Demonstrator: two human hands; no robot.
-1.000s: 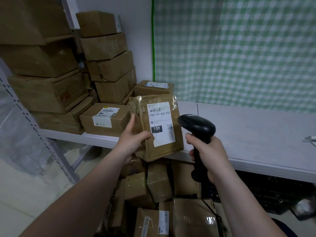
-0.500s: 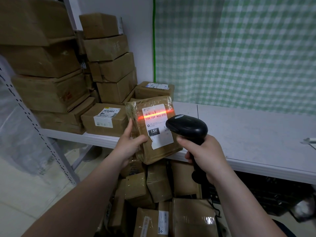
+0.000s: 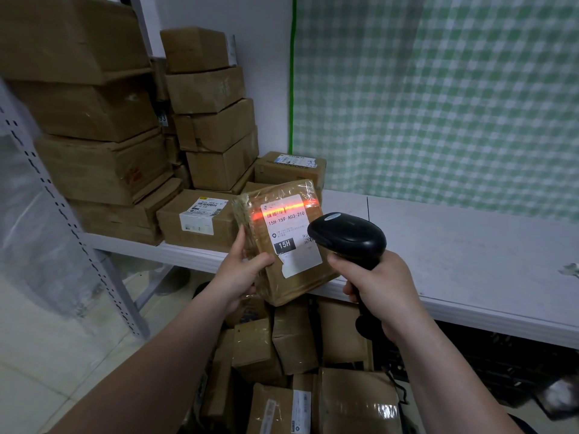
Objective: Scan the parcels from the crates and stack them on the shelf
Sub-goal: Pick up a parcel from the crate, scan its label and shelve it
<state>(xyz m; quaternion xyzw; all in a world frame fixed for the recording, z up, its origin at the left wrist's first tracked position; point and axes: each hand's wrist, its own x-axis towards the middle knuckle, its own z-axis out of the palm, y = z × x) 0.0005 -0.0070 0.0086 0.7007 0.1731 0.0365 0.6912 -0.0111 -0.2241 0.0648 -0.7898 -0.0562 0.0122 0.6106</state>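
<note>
Gripping the parcel (image 3: 291, 245) in the left hand (image 3: 241, 270) just before the shelf (image 3: 454, 245) edge, clutching the scanner (image 3: 347, 236) in the right hand (image 3: 379, 286). Newly lit by a red beam (image 3: 257, 216) across the barcode (image 3: 279, 210): probably read, ready for stacking.

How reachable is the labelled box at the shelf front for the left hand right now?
Probably not yet: the left hand grips the parcel being scanned. Otherwise nothing stands between it and the labelled box, just beyond on the shelf.
</note>
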